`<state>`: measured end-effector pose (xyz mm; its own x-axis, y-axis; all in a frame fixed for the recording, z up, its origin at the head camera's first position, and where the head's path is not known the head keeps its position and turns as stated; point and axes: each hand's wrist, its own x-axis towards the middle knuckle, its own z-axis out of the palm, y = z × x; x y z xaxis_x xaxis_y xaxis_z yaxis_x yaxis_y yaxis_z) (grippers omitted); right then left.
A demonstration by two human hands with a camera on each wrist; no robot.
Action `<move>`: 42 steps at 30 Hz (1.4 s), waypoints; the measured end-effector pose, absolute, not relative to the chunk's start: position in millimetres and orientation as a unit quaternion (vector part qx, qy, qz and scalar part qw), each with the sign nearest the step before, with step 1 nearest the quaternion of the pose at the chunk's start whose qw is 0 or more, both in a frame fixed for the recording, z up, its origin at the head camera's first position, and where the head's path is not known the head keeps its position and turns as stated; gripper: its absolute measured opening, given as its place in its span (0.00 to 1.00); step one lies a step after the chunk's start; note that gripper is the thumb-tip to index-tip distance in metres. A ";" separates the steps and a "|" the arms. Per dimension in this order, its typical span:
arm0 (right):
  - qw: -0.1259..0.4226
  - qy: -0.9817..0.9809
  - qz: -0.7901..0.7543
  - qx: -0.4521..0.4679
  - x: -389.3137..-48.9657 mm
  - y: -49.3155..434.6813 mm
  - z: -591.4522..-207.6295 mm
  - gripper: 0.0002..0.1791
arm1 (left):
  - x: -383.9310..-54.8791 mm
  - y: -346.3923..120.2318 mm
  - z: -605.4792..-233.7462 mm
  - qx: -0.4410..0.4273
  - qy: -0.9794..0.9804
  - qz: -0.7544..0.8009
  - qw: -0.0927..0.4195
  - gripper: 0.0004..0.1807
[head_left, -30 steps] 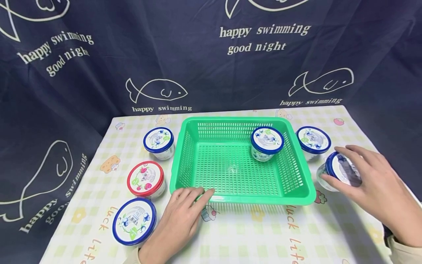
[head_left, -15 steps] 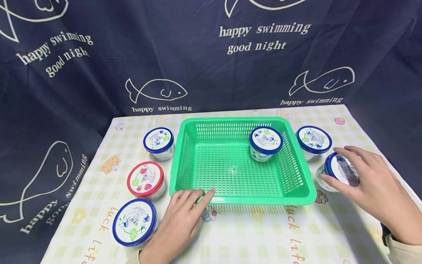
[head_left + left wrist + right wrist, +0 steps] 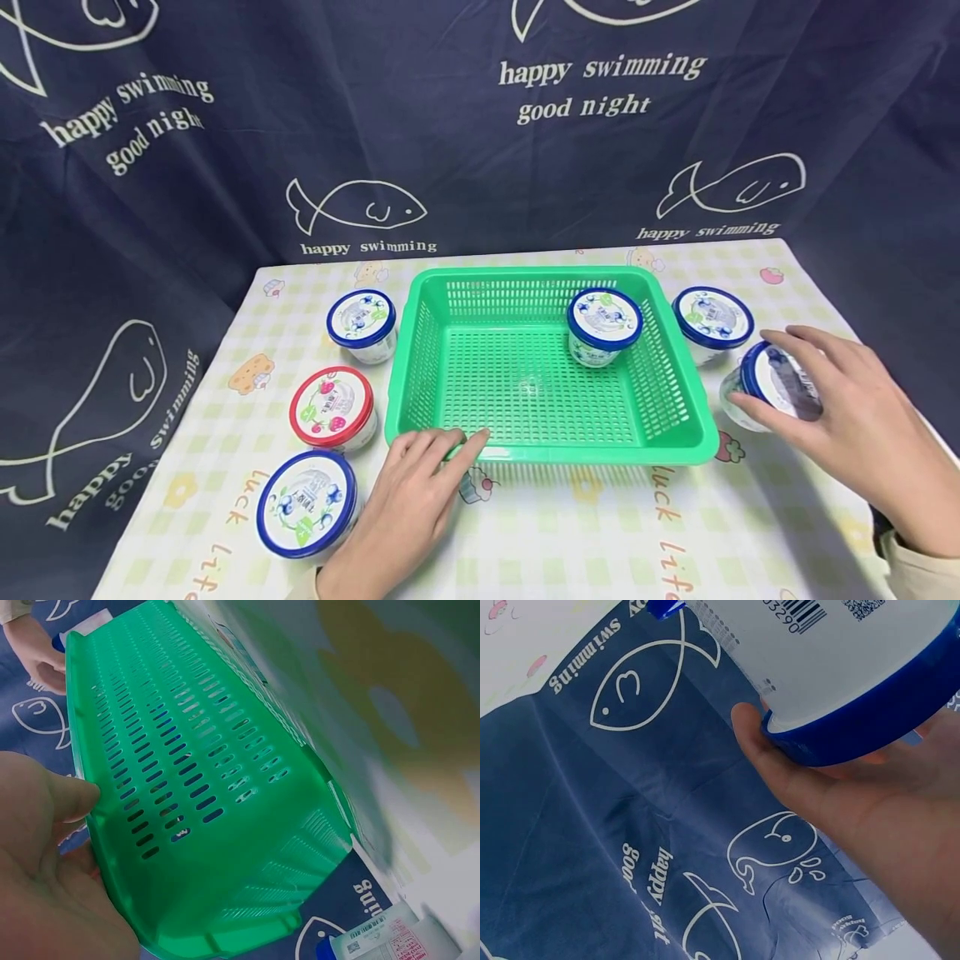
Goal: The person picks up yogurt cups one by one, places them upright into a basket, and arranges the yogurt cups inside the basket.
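My left hand (image 3: 408, 500) grips the near left rim of a green plastic basket (image 3: 570, 454). In the left wrist view its thumb lies on the outer side of the slotted wall, the other fingers over the rim. At the right my right hand (image 3: 862, 425) holds a blue-lidded tub (image 3: 780, 383), thumb at the lid's near edge and fingers reaching over the far side. The right wrist view shows that tub's pale side (image 3: 840, 660) with a barcode and the thumb (image 3: 780, 765) along its blue lid. Inside the basket, at the right, stands another blue-lidded tub (image 3: 604, 325).
Left of the basket stand a blue-lidded tub (image 3: 362, 321), a red-lidded tub (image 3: 332, 408) and a larger-looking blue-lidded tub (image 3: 306, 504). One more blue-lidded tub (image 3: 714, 318) is beside the basket's right wall. A dark blue curtain (image 3: 480, 167) hangs behind the checked tablecloth (image 3: 570, 542).
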<state>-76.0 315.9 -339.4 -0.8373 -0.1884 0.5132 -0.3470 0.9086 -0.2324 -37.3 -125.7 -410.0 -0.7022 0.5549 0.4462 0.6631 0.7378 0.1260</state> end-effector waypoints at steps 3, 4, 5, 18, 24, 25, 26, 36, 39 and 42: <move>0.244 -0.946 0.162 0.138 -75.9 313.9 -337.7 0.43 | -37.3 -125.9 -410.1 -0.334 -0.912 -0.141 0.192 0.31; 0.244 -0.946 0.162 0.137 -76.0 313.1 -337.1 0.43 | -37.4 -126.0 -410.0 -0.334 -0.912 -0.142 0.192 0.31; 0.246 -0.946 0.163 0.138 -76.2 312.5 -336.4 0.43 | -37.5 -126.0 -410.1 -0.334 -0.912 -0.142 0.192 0.31; 0.240 -0.946 0.179 0.128 -79.3 302.8 -326.9 0.42 | -38.4 -127.8 -409.4 -0.335 -0.911 -0.146 0.189 0.30; 0.247 -0.942 0.186 0.129 -80.0 299.3 -321.8 0.43 | -38.6 -127.5 -409.7 -0.335 -0.912 -0.145 0.186 0.30; 0.249 -0.941 0.187 0.131 -80.1 298.5 -320.7 0.43 | -38.6 -127.4 -409.7 -0.334 -0.912 -0.146 0.186 0.30; 0.251 -0.940 0.188 0.132 -80.1 297.9 -319.7 0.44 | -38.6 -127.4 -409.6 -0.334 -0.912 -0.146 0.186 0.30; 0.260 -0.937 0.190 0.133 -80.4 293.3 -312.8 0.44 | -38.6 -127.0 -409.6 -0.333 -0.912 -0.149 0.188 0.30; 0.264 -0.935 0.194 0.135 -80.8 291.4 -310.2 0.45 | -38.5 -126.7 -409.5 -0.334 -0.911 -0.151 0.189 0.29; 0.269 -0.933 0.197 0.138 -80.6 290.1 -306.7 0.45 | -38.3 -126.4 -409.4 -0.333 -0.911 -0.152 0.190 0.29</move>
